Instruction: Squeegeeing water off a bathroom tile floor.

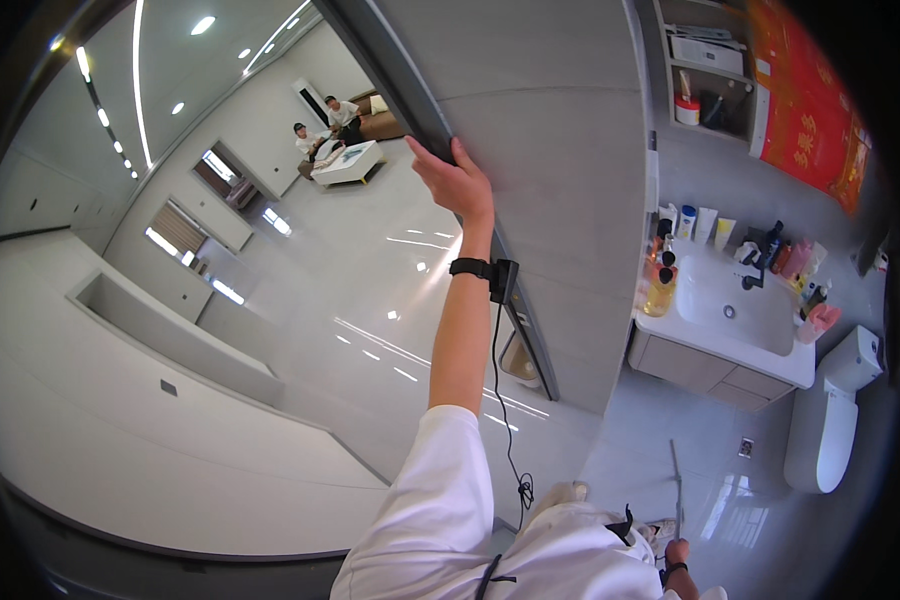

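My left hand [454,182] is raised against a dark metal door frame [410,90], its thumb and fingers on either side of the edge. A black strap with a small box [498,278] sits on that wrist, and a thin black cable [506,430] hangs from it. Low at the right, my right hand [677,553] is closed around a thin grey stick [679,500]. The stick reaches out over the tiled floor. What is at its far end is too small to make out.
At right stand a white washbasin [705,275] crowded with bottles and tubes, and a white toilet [823,440]. Above are an open shelf [710,60] and a red sheet [805,120]. Beyond the frame, two people sit by a white low table [348,165]. A pale ledge [190,350] runs along the left.
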Demonstrator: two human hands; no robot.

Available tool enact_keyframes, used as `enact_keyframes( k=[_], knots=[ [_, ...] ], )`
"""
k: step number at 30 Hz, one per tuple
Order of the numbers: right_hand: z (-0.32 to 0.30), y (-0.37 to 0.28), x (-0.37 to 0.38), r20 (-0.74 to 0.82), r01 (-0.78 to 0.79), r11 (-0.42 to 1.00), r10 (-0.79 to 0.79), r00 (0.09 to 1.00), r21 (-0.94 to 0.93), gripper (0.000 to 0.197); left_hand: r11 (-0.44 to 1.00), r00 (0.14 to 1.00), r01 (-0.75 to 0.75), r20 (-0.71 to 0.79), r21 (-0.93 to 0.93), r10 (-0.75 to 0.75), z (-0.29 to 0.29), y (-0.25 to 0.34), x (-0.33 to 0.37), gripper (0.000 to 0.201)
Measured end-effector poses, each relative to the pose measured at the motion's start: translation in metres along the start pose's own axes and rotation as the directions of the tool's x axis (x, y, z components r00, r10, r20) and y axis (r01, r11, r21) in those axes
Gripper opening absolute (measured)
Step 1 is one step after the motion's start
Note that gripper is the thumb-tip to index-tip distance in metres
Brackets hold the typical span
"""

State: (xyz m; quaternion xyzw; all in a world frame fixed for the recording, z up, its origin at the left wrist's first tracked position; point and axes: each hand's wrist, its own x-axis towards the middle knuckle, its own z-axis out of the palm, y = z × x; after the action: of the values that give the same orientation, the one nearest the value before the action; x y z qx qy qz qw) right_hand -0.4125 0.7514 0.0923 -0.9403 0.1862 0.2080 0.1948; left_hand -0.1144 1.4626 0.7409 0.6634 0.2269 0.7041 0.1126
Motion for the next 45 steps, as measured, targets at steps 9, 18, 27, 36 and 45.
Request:
enact_keyframes(
  k=[9,18,27,36,45],
  knots=[
    [0.005,0.021,0.003,0.055,0.010,0.999,-0.013,0.998,0.048,0.033,1.000,1.000,0.016,0.009,0.006,-0.016,0.005,0.001,-0.003,0.065],
    [0.038,0.034,-0.008,0.066,0.066,0.987,-0.076,0.995,0.147,0.031,0.995,0.992,0.100,0.071,0.012,-0.101,-0.004,0.002,0.001,0.063],
    [0.040,0.056,-0.012,0.008,0.063,0.991,-0.064,0.998,0.121,0.028,0.999,0.999,0.031,0.031,-0.011,-0.030,0.008,0.006,-0.006,0.065],
    [0.042,0.041,-0.015,-0.060,0.050,0.988,-0.041,0.997,0.148,0.022,0.995,0.992,0.098,0.075,-0.013,-0.097,0.001,0.005,-0.003,0.063],
    [0.031,0.021,-0.025,0.010,0.022,0.988,-0.024,1.000,0.151,0.018,0.996,0.994,0.089,0.060,0.007,-0.090,-0.005,0.000,0.001,0.064]
  ],
)
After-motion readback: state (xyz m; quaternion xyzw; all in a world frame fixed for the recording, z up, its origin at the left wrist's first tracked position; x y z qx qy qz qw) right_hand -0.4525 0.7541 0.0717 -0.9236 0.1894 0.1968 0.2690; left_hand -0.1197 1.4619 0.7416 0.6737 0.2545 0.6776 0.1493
